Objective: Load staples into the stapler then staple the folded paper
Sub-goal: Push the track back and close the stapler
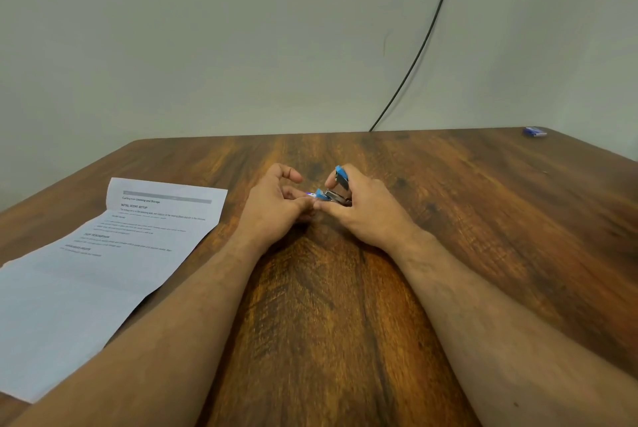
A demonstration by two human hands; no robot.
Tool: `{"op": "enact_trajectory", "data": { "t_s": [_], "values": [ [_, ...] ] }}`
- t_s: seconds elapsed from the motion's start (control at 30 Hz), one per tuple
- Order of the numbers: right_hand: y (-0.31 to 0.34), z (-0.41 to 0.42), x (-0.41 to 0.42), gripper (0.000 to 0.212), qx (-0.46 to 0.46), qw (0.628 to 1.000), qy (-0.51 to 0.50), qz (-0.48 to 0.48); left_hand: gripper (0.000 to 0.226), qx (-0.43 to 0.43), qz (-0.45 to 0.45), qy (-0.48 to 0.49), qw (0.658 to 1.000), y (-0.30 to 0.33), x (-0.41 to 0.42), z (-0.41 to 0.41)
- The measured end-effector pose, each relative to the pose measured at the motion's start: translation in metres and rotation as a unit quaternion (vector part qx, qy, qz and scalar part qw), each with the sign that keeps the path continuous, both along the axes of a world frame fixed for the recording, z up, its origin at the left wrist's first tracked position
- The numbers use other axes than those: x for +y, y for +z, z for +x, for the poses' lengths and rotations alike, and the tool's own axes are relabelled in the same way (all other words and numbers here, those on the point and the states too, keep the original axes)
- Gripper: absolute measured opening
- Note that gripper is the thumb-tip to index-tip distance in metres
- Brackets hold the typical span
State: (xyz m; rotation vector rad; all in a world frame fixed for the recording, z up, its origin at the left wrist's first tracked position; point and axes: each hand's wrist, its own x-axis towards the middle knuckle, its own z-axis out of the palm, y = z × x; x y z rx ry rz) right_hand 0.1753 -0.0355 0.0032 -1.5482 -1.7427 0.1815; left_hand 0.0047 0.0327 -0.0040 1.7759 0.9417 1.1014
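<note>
A small blue stapler (334, 189) is hinged open at the middle of the wooden table (483, 219), its blue top lifted and its metal channel showing. My right hand (362, 209) grips the stapler from the right, fingers curled round it. My left hand (276, 205) meets the stapler's front end, with fingertips pinched at something small there that I cannot make out. The folded printed paper (103, 254) lies flat on the table to the left, apart from both hands.
A small blue box (534, 132) sits at the table's far right corner. A black cable (424, 40) runs down the wall behind the table's back edge.
</note>
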Motion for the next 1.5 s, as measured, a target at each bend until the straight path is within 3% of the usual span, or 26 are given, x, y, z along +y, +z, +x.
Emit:
{"op": "enact_trajectory", "data": {
  "t_s": [0.63, 0.8, 0.9, 1.13, 1.5],
  "values": [
    [0.0014, 0.0012, 0.0059, 0.043, -0.052, 0.998, -0.015, -0.019, 0.021, 0.027, 0.019, 0.016, 0.999, -0.0021, 0.0000, 0.0042],
    [0.0009, 0.0021, 0.0024, 0.038, 0.015, 1.000, -0.014, -0.008, 0.019, 0.029, 0.018, 0.022, 0.999, -0.0018, -0.0005, 0.0038],
    [0.0009, 0.0022, -0.0009, 0.050, 0.049, 0.999, -0.017, 0.008, 0.020, 0.023, 0.015, 0.025, 0.999, -0.0028, -0.0001, 0.0045],
    [0.0003, 0.0084, 0.0000, 0.038, -0.022, 0.998, -0.050, 0.008, 0.019, 0.035, 0.018, 0.029, 0.999, 0.0004, -0.0025, 0.0035],
    [0.0036, 0.0093, -0.0016, 0.042, -0.104, 0.991, -0.039, -0.068, 0.002, 0.044, 0.046, 0.054, 0.996, 0.0001, -0.0018, 0.0041]
  ]
}}
